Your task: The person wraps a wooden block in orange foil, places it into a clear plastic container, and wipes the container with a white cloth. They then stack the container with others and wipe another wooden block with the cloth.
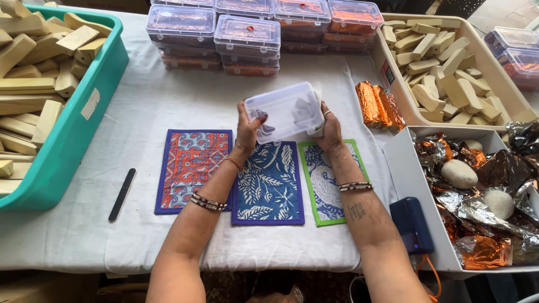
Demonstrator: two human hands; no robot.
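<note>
Both hands hold one clear plastic box (286, 111) up above the counter (168, 106), which is covered by a white cloth. The left hand (249, 128) grips the box's left end, thumb and fingers wrapped over its edge; the right hand (328, 130) clasps the right end, a ring on one finger. The box is tilted, its lid side turned toward the camera, and it hangs over the far edge of the middle mat.

Three printed fabric mats lie side by side under the forearms: an orange and blue mat (191, 170) on the left, a blue leaf-pattern mat (270, 188) in the middle, and a green-bordered mat (328, 191) on the right, partly covered by the right wrist. A black nail file (122, 194) lies near the left of the mats.

At the far edge stand stacked lidded clear boxes (247, 39) with orange contents. A teal bin (73, 129) of pale wooden blocks sits at far left, and a beige tray (393, 95) with similar blocks at far right. Orange foil-wrapped bars (377, 105) lie just beside that tray. A white box (407, 179) nearer the person holds crumpled foil and pale round lumps, with a dark blue device (411, 224) against its wall.
</note>
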